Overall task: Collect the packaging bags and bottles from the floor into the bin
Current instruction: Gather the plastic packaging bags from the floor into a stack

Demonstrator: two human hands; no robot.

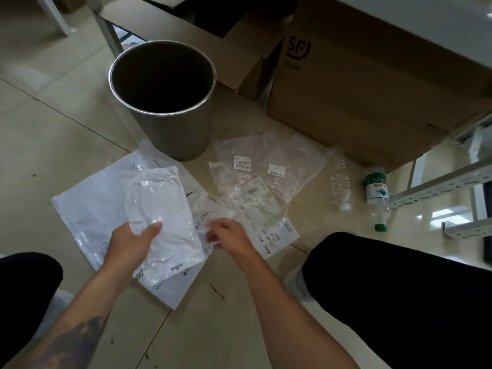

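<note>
A round metal bin [170, 131] stands open on the tiled floor, dark inside. My left hand [130, 243] grips a white plastic packaging bag [162, 209], lifted above a larger white bag [93, 209] lying flat. My right hand [229, 233] reaches onto a small clear bag [210, 211], fingers blurred and touching it. Several clear bags [266, 166] with barcode labels lie right of the bin. Further right lie a clear bottle with a white cap [340, 179] and a green-labelled bottle with a green cap [376, 193].
Cardboard boxes [359, 83] stand behind and right of the bin. A metal shelf frame [447, 187] is at the right edge. My knees in black trousers [399, 288] flank the bags. A white table leg [57, 17] stands far left.
</note>
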